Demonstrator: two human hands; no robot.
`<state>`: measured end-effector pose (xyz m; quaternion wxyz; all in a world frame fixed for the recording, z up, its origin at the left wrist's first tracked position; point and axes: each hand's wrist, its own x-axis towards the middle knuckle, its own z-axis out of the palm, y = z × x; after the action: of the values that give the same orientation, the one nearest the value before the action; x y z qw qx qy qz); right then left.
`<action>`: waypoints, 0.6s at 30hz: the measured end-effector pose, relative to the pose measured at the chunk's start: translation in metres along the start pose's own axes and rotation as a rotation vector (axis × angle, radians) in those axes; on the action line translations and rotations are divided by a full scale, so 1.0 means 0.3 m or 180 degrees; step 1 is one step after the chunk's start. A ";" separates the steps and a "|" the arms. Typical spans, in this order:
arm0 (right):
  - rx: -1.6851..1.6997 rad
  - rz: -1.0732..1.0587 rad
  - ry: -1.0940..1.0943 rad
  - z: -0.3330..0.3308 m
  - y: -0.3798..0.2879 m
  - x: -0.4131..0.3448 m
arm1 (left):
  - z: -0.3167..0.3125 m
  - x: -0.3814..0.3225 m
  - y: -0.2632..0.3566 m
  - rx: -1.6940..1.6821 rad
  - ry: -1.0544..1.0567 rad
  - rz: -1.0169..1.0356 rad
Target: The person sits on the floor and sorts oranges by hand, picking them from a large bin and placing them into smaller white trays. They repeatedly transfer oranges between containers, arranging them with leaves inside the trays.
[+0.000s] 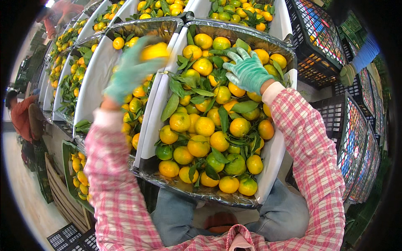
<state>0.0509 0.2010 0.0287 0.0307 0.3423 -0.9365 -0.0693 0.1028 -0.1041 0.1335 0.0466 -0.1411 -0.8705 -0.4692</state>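
My left hand [128, 73], in a green-and-white glove, is blurred above the left bin. Between its fingers is a blurred yellow-orange mandarin [155, 51]. My right hand [248, 70], gloved alike, lies palm down on the fruit at the upper right of the near bin [271, 166]. Its fingers are spread; whatever is under the palm is hidden. This bin has white padded sides and plastic film along its ends. Mandarins [204, 126] in yellow, orange and green fill it, many with stems and leaves [171, 106].
A white padded divider [154, 103] separates the two near bins. More fruit bins [241, 12] continue ahead and left. Black plastic crates [333, 119] with printed contents stand at right, near another person's gloved hand [348, 74]. A seated person [23, 113] is at far left. A green crate [70, 175] holds fruit.
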 end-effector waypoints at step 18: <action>-0.0346 0.0083 -0.0071 0.050 0.077 -0.001 | 0.528 0.220 -0.091 0.2214 -0.0302 0.0562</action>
<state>0.0346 0.2204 0.0172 0.0397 0.3271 -0.9360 -0.1235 0.0400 0.0266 0.0376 0.0916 -0.2130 -0.9637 -0.1321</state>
